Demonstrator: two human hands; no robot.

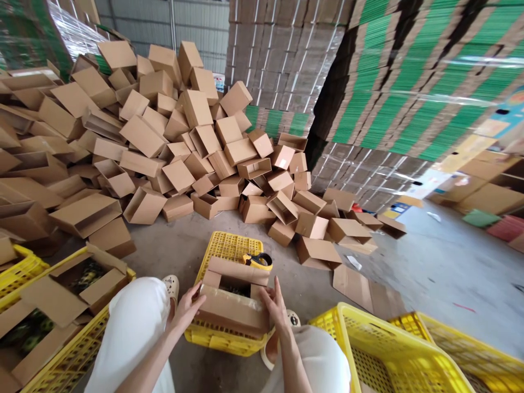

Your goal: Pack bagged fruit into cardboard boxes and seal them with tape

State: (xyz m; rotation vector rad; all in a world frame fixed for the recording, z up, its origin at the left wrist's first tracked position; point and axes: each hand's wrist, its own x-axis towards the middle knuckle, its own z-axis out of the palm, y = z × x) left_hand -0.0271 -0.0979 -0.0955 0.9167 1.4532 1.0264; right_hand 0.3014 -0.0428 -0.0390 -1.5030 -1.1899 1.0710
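Note:
A cardboard box (233,311) sits on an upturned yellow plastic crate (223,343) between my knees. Its top is partly open, and dark contents too shadowed to make out show through the gap. Clear tape shines along the near flap. My left hand (189,303) grips the box at its left end, fingers bent over the edge. At the right end my right hand (275,303) holds the box, with one finger pointing up and the others against the side. Just beyond the box, a yellow and black tape dispenser (257,261) lies on the crate.
Behind the crate rises a large heap of cardboard boxes (149,136). Open boxes holding green and dark items fill a yellow crate (65,363) at left. More yellow crates (393,355) stand at right. Tall stacks of flattened cartons (393,93) line the back.

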